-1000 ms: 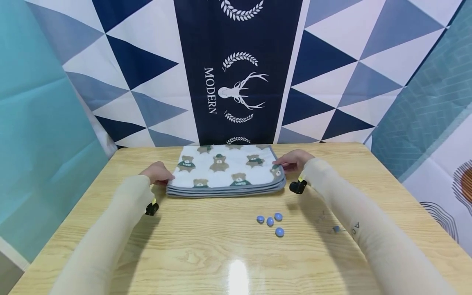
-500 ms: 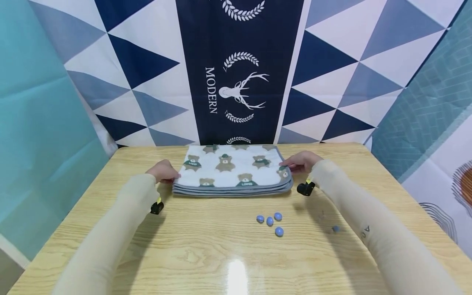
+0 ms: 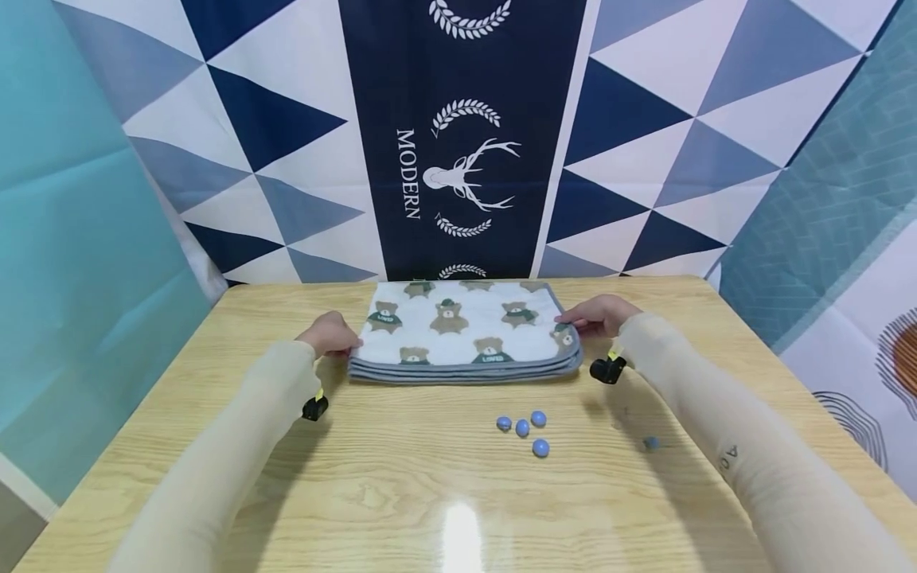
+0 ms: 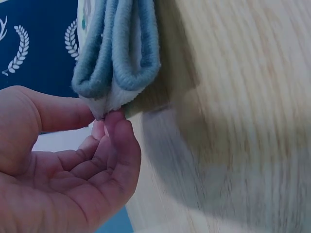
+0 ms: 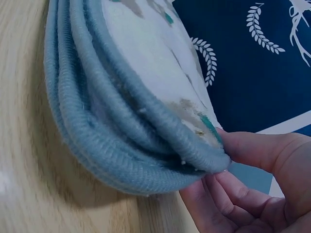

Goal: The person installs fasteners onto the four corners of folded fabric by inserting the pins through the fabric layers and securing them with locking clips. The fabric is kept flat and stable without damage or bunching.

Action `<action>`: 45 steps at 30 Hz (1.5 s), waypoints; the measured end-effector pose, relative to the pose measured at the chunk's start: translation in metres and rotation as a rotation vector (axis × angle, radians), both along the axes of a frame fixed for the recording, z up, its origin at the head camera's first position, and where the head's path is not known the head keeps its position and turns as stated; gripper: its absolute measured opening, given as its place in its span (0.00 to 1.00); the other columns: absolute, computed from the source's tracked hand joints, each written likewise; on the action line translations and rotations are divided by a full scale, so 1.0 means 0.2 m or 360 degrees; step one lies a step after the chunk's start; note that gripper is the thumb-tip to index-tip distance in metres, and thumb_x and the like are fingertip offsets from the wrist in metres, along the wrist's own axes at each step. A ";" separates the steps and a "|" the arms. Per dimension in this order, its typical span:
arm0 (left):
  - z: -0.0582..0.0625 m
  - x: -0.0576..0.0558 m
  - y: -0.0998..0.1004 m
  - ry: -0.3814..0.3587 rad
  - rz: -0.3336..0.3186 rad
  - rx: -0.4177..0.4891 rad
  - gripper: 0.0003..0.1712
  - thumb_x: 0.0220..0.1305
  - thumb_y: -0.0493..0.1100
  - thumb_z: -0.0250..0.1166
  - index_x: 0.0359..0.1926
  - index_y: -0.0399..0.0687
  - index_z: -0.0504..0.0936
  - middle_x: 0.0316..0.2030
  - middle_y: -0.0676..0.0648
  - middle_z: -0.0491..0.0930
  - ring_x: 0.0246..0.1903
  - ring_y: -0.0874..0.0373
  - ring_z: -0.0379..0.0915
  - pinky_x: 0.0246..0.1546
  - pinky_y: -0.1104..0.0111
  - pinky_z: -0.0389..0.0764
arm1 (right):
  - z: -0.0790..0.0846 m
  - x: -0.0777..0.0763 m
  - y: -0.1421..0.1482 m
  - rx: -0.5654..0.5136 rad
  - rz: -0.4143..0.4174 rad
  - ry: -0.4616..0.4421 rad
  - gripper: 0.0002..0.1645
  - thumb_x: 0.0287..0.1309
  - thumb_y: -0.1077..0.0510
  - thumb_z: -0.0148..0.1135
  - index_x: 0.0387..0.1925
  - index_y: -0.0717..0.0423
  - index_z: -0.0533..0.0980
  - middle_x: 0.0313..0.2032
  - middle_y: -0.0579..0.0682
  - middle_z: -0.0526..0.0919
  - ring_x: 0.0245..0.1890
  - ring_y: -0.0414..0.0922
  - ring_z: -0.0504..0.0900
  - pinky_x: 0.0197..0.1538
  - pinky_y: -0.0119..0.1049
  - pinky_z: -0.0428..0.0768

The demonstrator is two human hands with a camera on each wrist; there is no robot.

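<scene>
Two pinches hold the folded blanket (image 3: 458,334) at its sides. With my left hand (image 3: 329,334) I nip the side edge between thumb and fingertips; with my right hand (image 3: 600,313), thumb above and fingers beneath, I grip near the rounded corner. Between them the blanket, white with brown bears, spreads at the far end of the wooden table (image 3: 401,493); whether any of it is lifted I cannot tell. It looks plush, soft and fairly light, unlikely to slip or break, though its middle could sag and the layers slide apart, so I judge the best hold takes every layer, close to the grey-blue edging (image 3: 466,374). Nearer my body lie four small blue pieces (image 3: 523,428). Beyond rises the patterned backdrop (image 3: 458,72).
</scene>
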State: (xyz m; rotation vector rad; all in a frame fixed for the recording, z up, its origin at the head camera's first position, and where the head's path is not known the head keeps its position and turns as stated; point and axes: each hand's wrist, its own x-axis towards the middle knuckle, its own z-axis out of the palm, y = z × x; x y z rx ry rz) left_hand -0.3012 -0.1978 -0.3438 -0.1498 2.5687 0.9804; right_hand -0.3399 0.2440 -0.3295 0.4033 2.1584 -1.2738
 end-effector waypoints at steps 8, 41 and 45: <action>0.02 0.04 0.06 0.0034 -0.0035 -0.0029 0.15 0.62 0.38 0.61 0.18 0.43 0.74 0.14 0.53 0.71 0.15 0.64 0.65 0.23 0.73 0.72 | 0.02 0.05 0.06 -0.0009 0.0011 0.0032 0.14 0.60 0.55 0.63 0.42 0.59 0.73 0.20 0.40 0.81 0.23 0.32 0.81 0.36 0.25 0.82; 0.02 0.19 0.21 0.0086 -0.0104 -0.0035 0.18 0.63 0.39 0.61 0.16 0.44 0.74 0.13 0.54 0.72 0.16 0.64 0.66 0.34 0.70 0.79 | -0.02 0.17 0.23 0.0021 0.0041 -0.0043 0.10 0.63 0.54 0.61 0.37 0.57 0.73 0.16 0.38 0.77 0.21 0.30 0.77 0.36 0.24 0.81; 0.01 0.20 0.21 0.0116 -0.0086 -0.0038 0.13 0.63 0.38 0.61 0.22 0.39 0.78 0.17 0.53 0.74 0.20 0.63 0.70 0.33 0.69 0.81 | -0.03 0.18 0.23 0.0009 0.0037 -0.0020 0.10 0.62 0.54 0.61 0.38 0.57 0.73 0.17 0.38 0.78 0.22 0.30 0.78 0.36 0.24 0.81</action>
